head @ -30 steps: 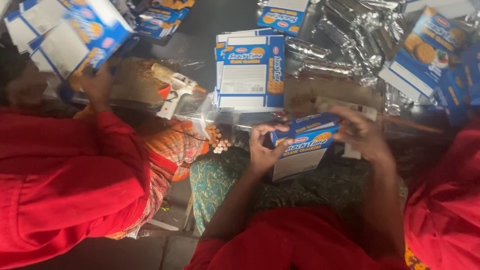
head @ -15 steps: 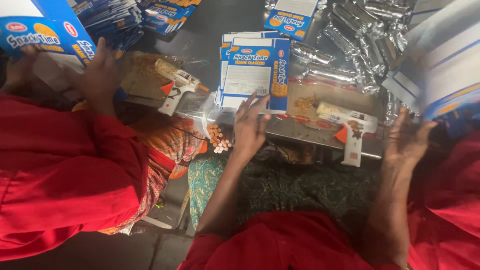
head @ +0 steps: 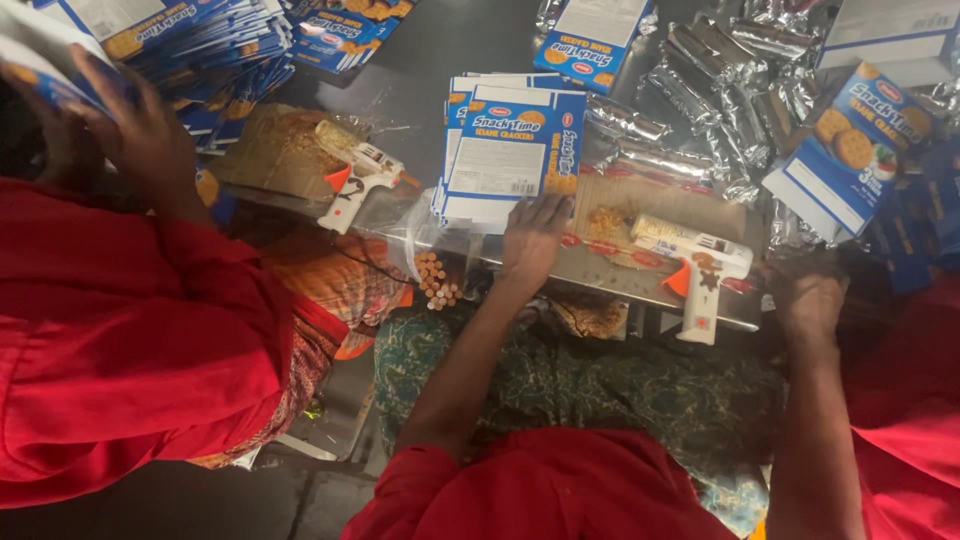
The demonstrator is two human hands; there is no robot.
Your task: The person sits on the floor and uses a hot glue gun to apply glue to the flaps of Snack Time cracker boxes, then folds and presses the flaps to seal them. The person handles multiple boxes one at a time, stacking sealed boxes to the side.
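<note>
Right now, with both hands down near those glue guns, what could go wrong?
1. The left hand rests on the flat blue cartons close to the glue gun; its tip may be hot.
2. The right hand is beside that gun and could knock it off the board.

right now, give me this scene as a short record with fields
left hand: open, fingertips on the stack of flat blue cartons
right hand: empty, at the work surface edge beside the white glue gun
second glue gun: lying left of the stack
foil packs: heaped behind the surface
co-worker's hand: on the left, holding a blue carton
</note>
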